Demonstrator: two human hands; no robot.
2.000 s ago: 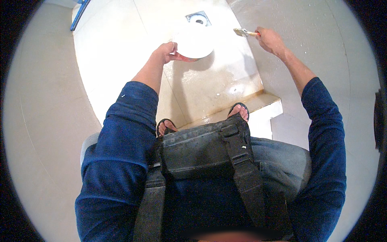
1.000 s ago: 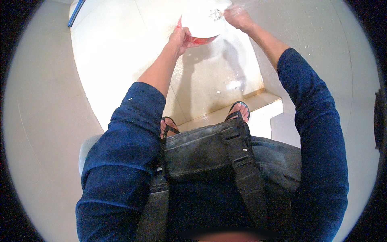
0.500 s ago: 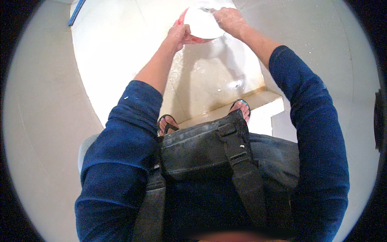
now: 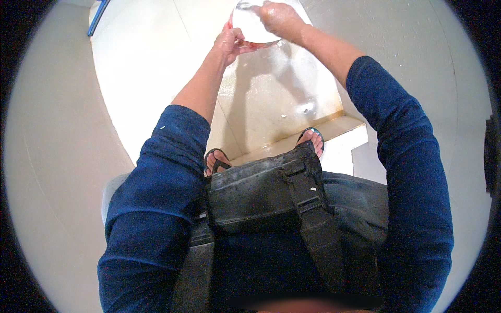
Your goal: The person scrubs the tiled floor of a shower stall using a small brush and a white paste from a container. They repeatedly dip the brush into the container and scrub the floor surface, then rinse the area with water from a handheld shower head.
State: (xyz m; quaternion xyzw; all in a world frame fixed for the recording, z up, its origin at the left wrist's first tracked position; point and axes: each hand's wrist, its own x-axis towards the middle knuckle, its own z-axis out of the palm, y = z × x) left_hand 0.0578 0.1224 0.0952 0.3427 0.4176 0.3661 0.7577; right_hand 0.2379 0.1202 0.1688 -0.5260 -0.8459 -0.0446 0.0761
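A round white dish (image 4: 248, 26) with a red outer side is at the top of the view, partly cut off by the upper edge. My left hand (image 4: 228, 43) grips its near left rim, thumb over the edge and fingers along the red side. Over the white inside lies my right hand (image 4: 279, 21), its fingers bent and closed. Something greyish and smeared shows at those fingertips, too blurred to name. The surface of the dish looks wet.
Below the dish is a pale, wet tiled floor (image 4: 261, 109) with a low ledge (image 4: 339, 125) near my sandalled feet (image 4: 313, 138). Plain walls stand on both sides. A blue bar (image 4: 97, 18) is at the far left. A dark bag (image 4: 255, 193) with straps lies across my lap.
Both hands and the dish have shifted slightly up and to the left. My right hand has slid leftward over the white inside of the dish.
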